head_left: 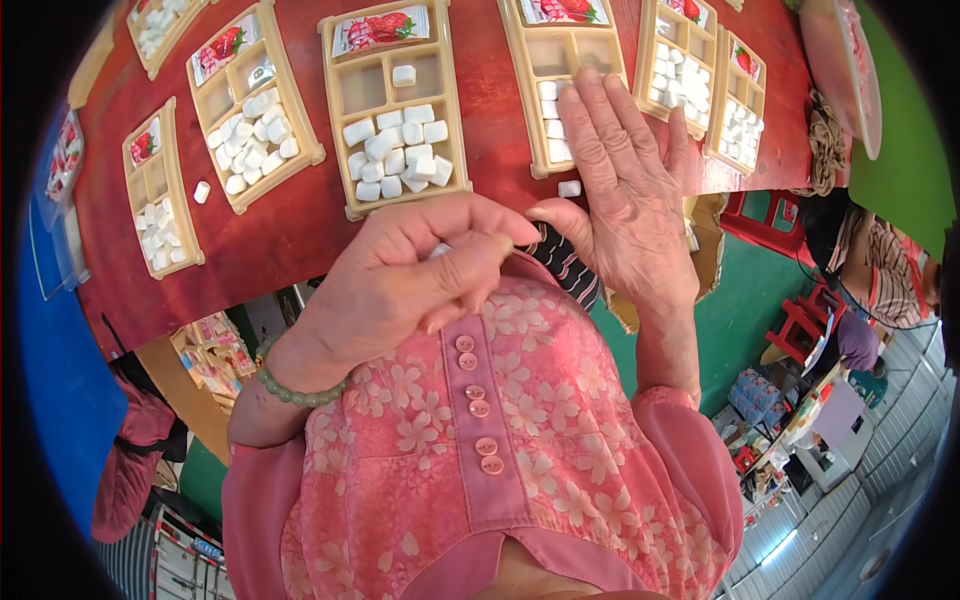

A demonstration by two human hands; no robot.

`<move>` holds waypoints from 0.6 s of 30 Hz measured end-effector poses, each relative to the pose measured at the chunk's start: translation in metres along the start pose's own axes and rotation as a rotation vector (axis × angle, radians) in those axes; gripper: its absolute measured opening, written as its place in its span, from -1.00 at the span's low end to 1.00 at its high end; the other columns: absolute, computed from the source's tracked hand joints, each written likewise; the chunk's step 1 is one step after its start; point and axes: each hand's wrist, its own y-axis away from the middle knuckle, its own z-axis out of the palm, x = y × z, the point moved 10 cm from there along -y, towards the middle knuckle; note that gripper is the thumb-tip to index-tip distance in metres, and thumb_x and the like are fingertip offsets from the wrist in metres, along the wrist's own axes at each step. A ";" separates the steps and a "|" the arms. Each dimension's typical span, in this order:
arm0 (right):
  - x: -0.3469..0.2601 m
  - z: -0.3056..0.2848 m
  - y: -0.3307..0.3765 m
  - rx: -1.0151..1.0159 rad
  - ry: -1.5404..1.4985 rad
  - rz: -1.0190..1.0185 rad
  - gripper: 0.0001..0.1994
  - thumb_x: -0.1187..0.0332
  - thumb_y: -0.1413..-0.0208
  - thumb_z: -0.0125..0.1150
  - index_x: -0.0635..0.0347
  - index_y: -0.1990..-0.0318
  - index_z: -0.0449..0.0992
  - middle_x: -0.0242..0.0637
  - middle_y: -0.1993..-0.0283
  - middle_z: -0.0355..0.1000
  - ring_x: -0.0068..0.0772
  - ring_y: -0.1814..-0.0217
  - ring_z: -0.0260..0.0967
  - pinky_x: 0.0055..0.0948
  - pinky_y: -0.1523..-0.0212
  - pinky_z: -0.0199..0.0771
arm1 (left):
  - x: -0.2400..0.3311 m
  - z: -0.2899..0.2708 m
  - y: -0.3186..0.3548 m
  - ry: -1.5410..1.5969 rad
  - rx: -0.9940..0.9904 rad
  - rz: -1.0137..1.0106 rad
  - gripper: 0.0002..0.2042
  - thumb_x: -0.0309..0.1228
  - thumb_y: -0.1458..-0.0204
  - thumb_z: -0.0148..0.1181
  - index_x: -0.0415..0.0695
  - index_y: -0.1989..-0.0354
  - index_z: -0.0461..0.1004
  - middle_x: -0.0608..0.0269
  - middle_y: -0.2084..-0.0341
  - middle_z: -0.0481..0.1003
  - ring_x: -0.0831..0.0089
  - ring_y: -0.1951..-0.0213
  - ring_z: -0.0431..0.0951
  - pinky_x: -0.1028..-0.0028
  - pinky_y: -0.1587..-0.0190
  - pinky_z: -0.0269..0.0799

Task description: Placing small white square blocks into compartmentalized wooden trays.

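My left hand (425,262) is curled, with white marshmallows (438,250) showing between its fingers. It is just below a beige compartment tray (362,90). That tray has a pile of marshmallows in its large section, one in a small section and a strawberry-printed sachet at the far end. My right hand (632,190) lies flat with fingers stretched over another beige tray (547,57), partly hiding the marshmallows (553,110) in it. By my right thumb, a loose marshmallow (570,188) rests on the red table.
More filled trays stand left, such as one tray (215,105), and right, such as another tray (668,25). A stray marshmallow (202,192) lies between the left trays. At the far right are a large bowl (850,80) and coiled rope (825,145). Red stools (800,325) stand beyond.
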 end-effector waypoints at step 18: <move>-0.038 -0.050 0.029 0.129 -0.543 -0.078 -0.62 0.27 0.22 0.54 0.16 0.16 0.71 -0.37 0.19 0.58 -0.26 0.24 0.45 -0.24 0.13 0.32 | -0.044 0.037 -0.024 0.665 -0.173 -0.157 -0.54 -0.19 -0.49 -0.19 -0.33 -0.31 0.32 0.13 -0.07 0.52 0.37 -0.07 0.59 0.30 -0.16 0.56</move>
